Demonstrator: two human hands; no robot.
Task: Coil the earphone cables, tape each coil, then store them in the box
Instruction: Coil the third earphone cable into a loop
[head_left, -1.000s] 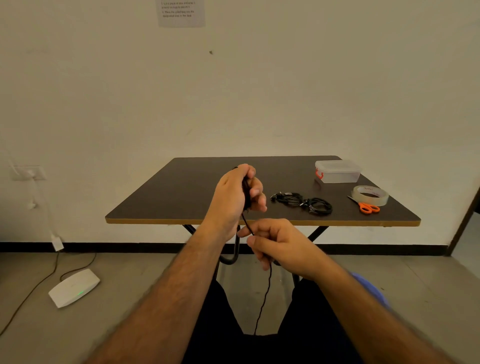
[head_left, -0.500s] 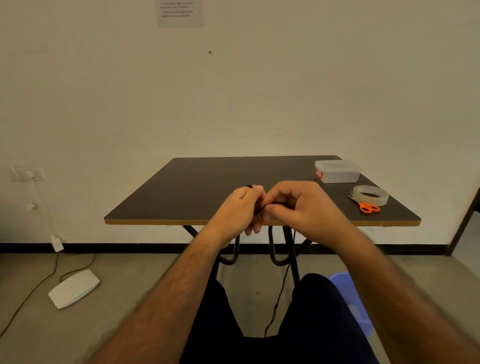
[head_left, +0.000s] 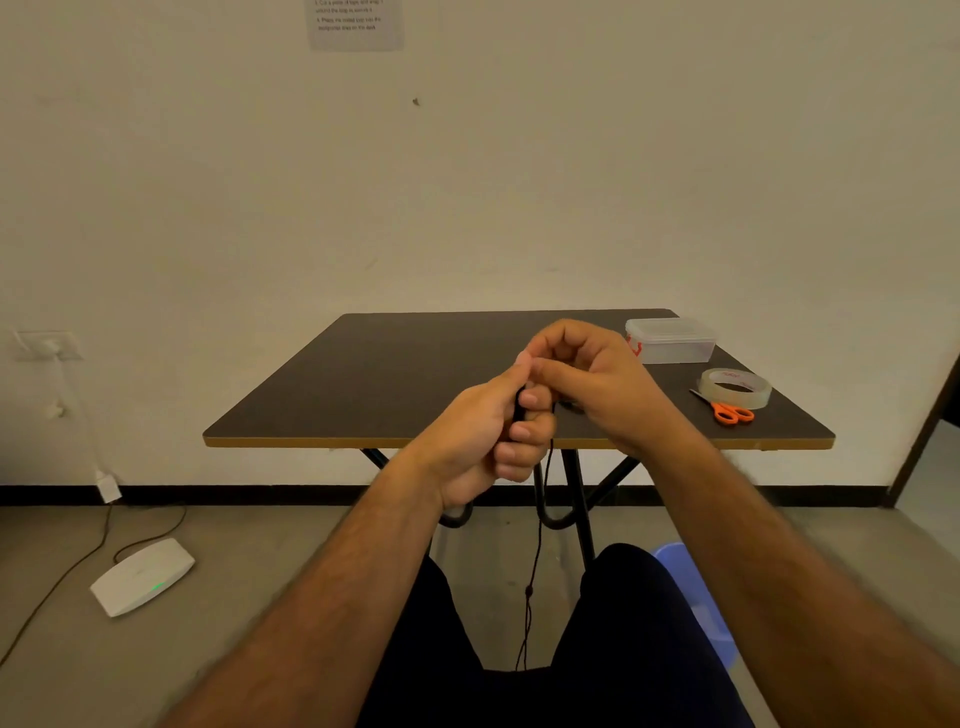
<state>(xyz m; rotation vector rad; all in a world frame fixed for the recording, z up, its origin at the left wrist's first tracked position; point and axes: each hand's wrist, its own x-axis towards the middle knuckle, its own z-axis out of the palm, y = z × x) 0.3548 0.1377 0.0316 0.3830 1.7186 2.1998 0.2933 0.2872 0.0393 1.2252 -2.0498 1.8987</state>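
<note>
Okay, nearest: dark-trousered legs, with the loose tail of the earphone cable (head_left: 535, 561) hanging down between the knees toward the lap. Above that, the left hand (head_left: 488, 441) is curled round the black wound part of the cable, fingers (head_left: 524, 431) clenched on it, in front of the near edge of the desk (head_left: 363, 384). The right hand (head_left: 597, 379) sits just above and touching it; it looks to be pinching a strand and laying it over the left hand, but the exact grip is partly hidden. Judged step: coiling this cable, not done, since a long tail is left.

Further back on the right of the desk: orange-handled scissors (head_left: 730, 412) touching the clear tape roll (head_left: 735, 387), then the lidded clear box (head_left: 672, 340) near the far right corner. A bit of another black cable (head_left: 571, 406) peeks out under the right hand; can't tell more.

Next move likely calls for more wraps with steady tension, left grip kept tight so the loops don't spring loose, until the tail is used up. Then tape and scissors are needed with the coil pinned one-handed.

Floor left: white device with green light (head_left: 141, 574).
</note>
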